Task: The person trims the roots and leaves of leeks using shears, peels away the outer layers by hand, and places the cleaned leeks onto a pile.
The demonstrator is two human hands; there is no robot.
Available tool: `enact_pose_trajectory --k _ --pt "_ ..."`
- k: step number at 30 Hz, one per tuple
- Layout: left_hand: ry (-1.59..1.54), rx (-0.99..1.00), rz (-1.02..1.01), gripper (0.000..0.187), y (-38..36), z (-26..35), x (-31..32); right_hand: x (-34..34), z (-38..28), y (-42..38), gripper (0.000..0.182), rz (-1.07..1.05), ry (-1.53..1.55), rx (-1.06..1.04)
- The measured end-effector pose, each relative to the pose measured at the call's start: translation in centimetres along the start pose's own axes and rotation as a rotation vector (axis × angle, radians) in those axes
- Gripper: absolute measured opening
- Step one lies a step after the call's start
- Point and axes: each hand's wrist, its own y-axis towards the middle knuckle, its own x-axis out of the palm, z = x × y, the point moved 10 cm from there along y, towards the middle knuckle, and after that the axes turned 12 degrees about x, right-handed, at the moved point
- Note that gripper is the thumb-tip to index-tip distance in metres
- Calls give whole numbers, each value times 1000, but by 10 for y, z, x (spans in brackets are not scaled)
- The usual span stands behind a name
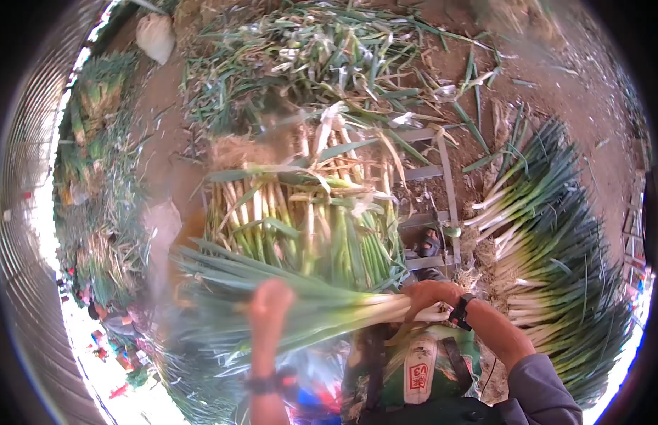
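Across my lap lies a bunch of long green onions (329, 312), white ends to the right and green leaves fanning to the left. My right hand (431, 294) is closed around the white stalks near the root end, with a dark band on its wrist. Over the leafy part is my left hand (272, 301), smeared by motion. Its fingers are too blurred to tell whether they grip or only touch the leaves. Just beyond the bunch, untrimmed green onions (272, 212) with dry outer leaves rest on a metal rack (446, 184).
A long row of green onions (563, 276) lies on the ground to my right, white ends toward me. Stripped leaves (315, 57) are heaped ahead on the bare soil (506, 92). More onion bundles (102, 177) line the left side, beside a corrugated wall (27, 212).
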Motion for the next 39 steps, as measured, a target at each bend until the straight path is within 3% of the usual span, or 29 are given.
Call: enact_pose_trajectory --k 5,6,8,12,15,16,18,21,23,24,26,29,33,35,37,39 --pt "-35 -278 -128 23 -140 -105 -1 7 5 19 79 -211 67 -16" --pt "93 -256 -77 22 -165 -142 -5 4 1 13 78 -264 100 -11" --pt "69 -278 -18 36 -194 -180 -4 -13 -27 -18 72 -334 195 -26" --pt "-164 -418 219 54 -211 -197 5 -13 -22 -22 68 -288 126 36" --pt "-178 -388 374 61 -211 -200 6 -7 -17 -21 65 -258 172 14" --pt "-260 -490 387 69 -206 -190 9 -5 -18 -24 73 -293 230 44" --pt "-376 -468 589 73 -209 -196 0 -1 -11 -17 74 -300 243 41" --pt "-443 -438 684 75 -185 -168 -13 -2 -5 -12 75 -262 200 29" --pt "-581 -456 691 74 -167 -145 -11 -1 -4 -12 75 -232 163 13" --pt "-558 -331 607 56 -157 -175 -10 -1 -5 -13 75 -220 152 3" --pt "-266 -278 371 40 -169 -242 -23 -7 -8 -15 75 -227 136 18" --pt "-319 -321 593 28 -178 -182 -111 -6 -23 -29 80 -271 149 72" --pt "-204 -14 931 25 -151 -93 -258 -4 -36 -37 95 -234 89 13" --pt "54 31 730 22 -114 -84 -292 1 -39 -39 102 -186 34 -50" --pt "136 75 570 19 -73 -63 -267 4 -38 -42 107 -128 -18 -96" --pt "49 112 452 16 -45 -21 -180 8 -33 -47 105 -90 -33 -41"
